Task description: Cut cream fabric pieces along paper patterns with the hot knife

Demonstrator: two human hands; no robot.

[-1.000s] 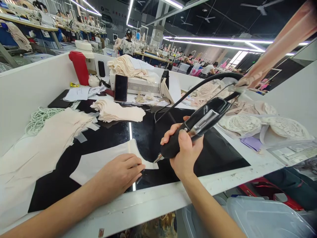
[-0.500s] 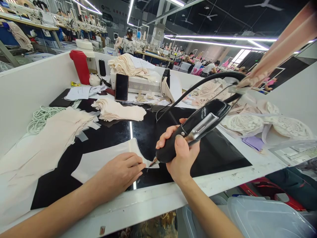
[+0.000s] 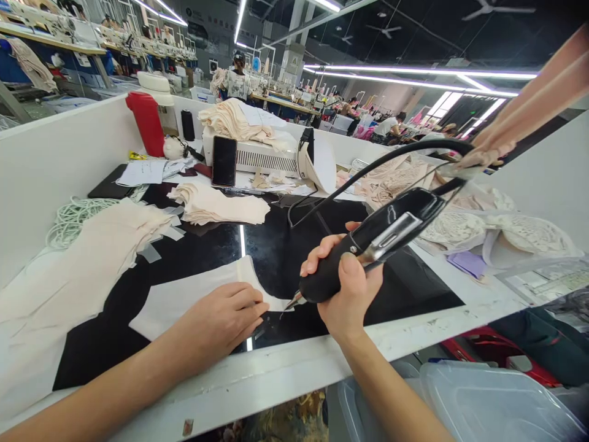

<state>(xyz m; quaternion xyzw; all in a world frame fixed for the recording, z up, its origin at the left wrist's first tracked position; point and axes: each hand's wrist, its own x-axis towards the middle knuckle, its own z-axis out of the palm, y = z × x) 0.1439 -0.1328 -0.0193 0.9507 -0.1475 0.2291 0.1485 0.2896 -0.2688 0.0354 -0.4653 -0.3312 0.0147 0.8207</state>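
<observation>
My right hand (image 3: 350, 288) is wrapped round a thick black corded hand tool (image 3: 381, 236) with a metal lever along its side. The tool's narrow pointed metal tip (image 3: 294, 301) is at the right end of a white fabric piece (image 3: 193, 291), by its lower edge. My left hand (image 3: 225, 319) is closed, its bunched fingertips pressing and gripping the fabric just left of the tip. The fabric lies flat on a glossy black mat (image 3: 271, 258); my left hand covers part of it.
Stacked cream fabric pieces (image 3: 221, 205) lie behind, and a larger pale stack (image 3: 92, 264) lies left beside green cord (image 3: 73, 221). A phone (image 3: 224, 161) leans against a white vented box (image 3: 262, 158). Lace bra cups (image 3: 460, 227) lie right. The tool's black cable (image 3: 359, 169) arches overhead.
My right hand and the tool have shifted right, the tip sliding along the fabric's lower edge towards its right end. My left hand stays almost in place on the fabric.
</observation>
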